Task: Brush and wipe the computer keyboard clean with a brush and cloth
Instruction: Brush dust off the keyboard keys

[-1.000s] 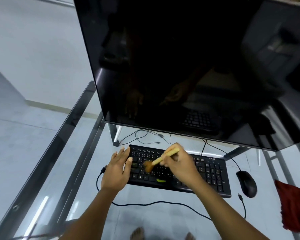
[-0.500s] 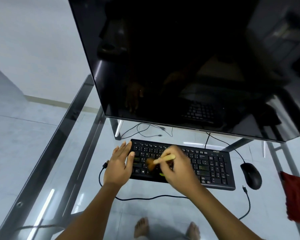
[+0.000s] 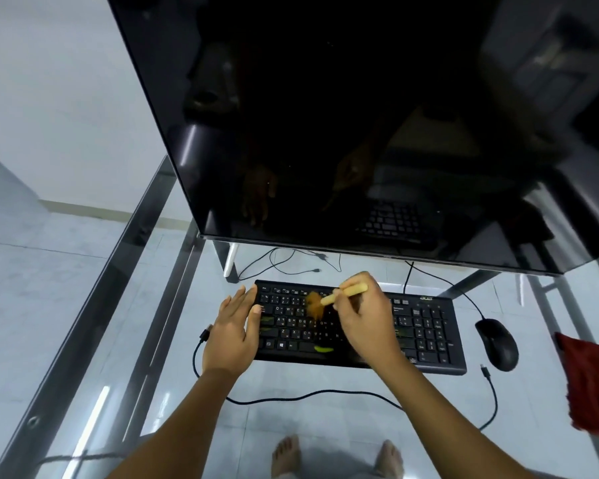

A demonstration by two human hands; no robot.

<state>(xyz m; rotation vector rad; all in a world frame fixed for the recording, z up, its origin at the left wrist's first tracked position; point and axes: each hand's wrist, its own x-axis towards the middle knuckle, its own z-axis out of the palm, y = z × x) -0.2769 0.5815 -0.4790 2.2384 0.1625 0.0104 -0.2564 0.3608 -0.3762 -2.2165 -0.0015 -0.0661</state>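
Observation:
A black keyboard (image 3: 426, 326) lies flat on the glass desk (image 3: 291, 388) below a big dark monitor. My right hand (image 3: 367, 319) grips a small brush (image 3: 343, 293) with a pale wooden handle; its orange bristles rest on the upper left key rows and look blurred. My left hand (image 3: 232, 330) lies flat with fingers together on the keyboard's left end, holding nothing. A small green scrap (image 3: 323, 348) lies on the bottom key row. A dark red cloth (image 3: 592, 385) lies at the desk's right edge, apart from both hands.
A black mouse (image 3: 497, 344) sits right of the keyboard. A black cable (image 3: 312, 395) loops across the glass in front of it. The monitor (image 3: 360, 133) overhangs the keyboard's far side. Bare feet show through the glass near the bottom.
The brush has moved from the middle key rows up toward the keyboard's top left rows. My left hand has stayed on the left end. The camera view shifted slightly.

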